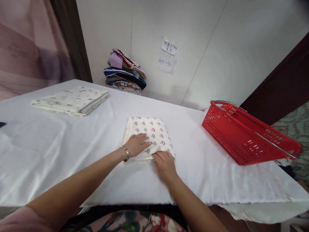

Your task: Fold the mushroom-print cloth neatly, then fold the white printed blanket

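Steadying left hand [136,144]: fingers lightly fanned and flat across the left part of the folded mushroom-print cloth [155,134], a silver-toned bracelet [127,153] at the wrist, as I see it through the head camera from my distant seat.

Right hand [166,165]: fingers together and bent at the near right edge of the same cloth; I cannot tell whether the tips are tucked beneath the top layer or lie over it, and the thumb is hidden from me.

Mushroom-print cloth: a neat, layered pad on the white tablecloth [98,134], directly before the wearer, its grey mushrooms broken up by a few in red and blue.

Weight and feel: light and soft, I judge, with no stiffness of its own; nothing to break, but layers that could slide over one another or crease under a hurried pull.

Best hold: I favour a flat palm on top and a pinch through all layers at the near edge, since a grip on the top sheet alone could open the fold.

Tabletop company: a second folded cloth with a scattered dark print [71,99] lies well apart to the left; a red shopping basket [226,133] stands to the right.
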The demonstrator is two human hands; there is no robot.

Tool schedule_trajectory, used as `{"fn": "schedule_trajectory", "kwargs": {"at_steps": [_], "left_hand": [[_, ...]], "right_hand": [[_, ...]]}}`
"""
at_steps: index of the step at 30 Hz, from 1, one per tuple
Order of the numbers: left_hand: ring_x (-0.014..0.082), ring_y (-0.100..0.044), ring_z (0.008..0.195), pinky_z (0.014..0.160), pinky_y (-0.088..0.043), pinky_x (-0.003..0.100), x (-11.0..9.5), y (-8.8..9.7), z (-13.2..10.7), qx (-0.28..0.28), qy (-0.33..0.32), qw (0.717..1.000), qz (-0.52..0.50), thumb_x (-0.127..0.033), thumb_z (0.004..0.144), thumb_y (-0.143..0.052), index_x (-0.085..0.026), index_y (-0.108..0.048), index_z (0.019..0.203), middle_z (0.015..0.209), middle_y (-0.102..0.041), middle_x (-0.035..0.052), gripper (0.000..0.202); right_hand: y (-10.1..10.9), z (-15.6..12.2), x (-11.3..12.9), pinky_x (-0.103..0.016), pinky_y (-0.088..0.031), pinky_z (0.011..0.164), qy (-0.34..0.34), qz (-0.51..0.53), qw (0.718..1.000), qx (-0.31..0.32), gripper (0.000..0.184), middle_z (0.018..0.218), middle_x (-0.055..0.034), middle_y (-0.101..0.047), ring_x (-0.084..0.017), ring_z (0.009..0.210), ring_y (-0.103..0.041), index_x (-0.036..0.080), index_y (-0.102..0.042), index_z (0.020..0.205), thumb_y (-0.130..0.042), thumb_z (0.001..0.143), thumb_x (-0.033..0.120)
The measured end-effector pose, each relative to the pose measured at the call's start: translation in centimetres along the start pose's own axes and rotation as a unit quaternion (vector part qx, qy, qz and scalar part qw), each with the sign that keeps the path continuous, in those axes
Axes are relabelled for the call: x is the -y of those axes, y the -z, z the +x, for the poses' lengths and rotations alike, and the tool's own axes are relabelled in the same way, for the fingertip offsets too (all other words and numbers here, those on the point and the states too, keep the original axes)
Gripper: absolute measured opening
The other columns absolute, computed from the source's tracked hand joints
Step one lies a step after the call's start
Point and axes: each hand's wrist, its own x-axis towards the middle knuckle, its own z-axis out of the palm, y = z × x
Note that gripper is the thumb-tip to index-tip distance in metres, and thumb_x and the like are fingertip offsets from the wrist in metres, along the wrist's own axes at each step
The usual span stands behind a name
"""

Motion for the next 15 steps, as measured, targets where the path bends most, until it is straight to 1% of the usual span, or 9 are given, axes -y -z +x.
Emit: {"fn": "schedule_trajectory", "kwargs": {"at_steps": [2, 4, 9, 15], "left_hand": [[0.0222, -0.022, 0.133, 0.107, -0.019, 0.046, 0.3, 0.1, 0.2, -0.031, 0.007, 0.999, 0.020, -0.055, 0.086, -0.026, -0.026, -0.047, 0.124, 0.143, -0.030, 0.0028, 0.052], [0.0231, -0.017, 0.134, 0.107, -0.014, 0.049, 0.9, -0.4, 0.4, -0.046, 0.005, 0.998, 0.051, -0.052, 0.086, -0.028, -0.025, -0.045, 0.126, 0.144, -0.027, 0.0025, 0.051], [0.0231, -0.015, 0.135, 0.107, -0.010, 0.050, 2.2, -1.9, 0.7, -0.047, -0.004, 0.995, 0.086, -0.051, 0.086, -0.025, -0.024, -0.039, 0.131, 0.145, -0.026, 0.0024, 0.054], [0.0229, -0.015, 0.135, 0.107, -0.011, 0.050, 1.8, -1.6, 0.6, -0.037, 0.002, 0.995, 0.088, -0.051, 0.086, -0.025, -0.023, -0.038, 0.132, 0.145, -0.025, 0.0023, 0.055]], "right_hand": [[0.1, 0.1, 0.1, -0.033, -0.034, 0.078, -0.006, -0.003, 1.000, 0.004, 0.025, 0.096, -0.0077, -0.059, -0.020, 0.090, -0.048, 0.016, -0.056, 0.105, -0.044, 0.084, 0.011], [0.1, 0.1, 0.2, -0.033, -0.034, 0.078, -0.009, -0.007, 1.000, 0.009, 0.024, 0.095, -0.0075, -0.059, -0.020, 0.089, -0.048, 0.016, -0.056, 0.103, -0.043, 0.084, 0.011], [-0.1, 0.1, 0.2, -0.033, -0.033, 0.077, -0.007, -0.011, 1.000, 0.013, 0.023, 0.095, -0.0070, -0.060, -0.020, 0.089, -0.048, 0.016, -0.057, 0.102, -0.045, 0.083, 0.011], [0.0, 0.1, -0.1, -0.032, -0.033, 0.075, -0.003, -0.015, 1.000, 0.011, 0.019, 0.090, -0.0060, -0.060, -0.019, 0.086, -0.049, 0.017, -0.058, 0.096, -0.046, 0.082, 0.011]]}}
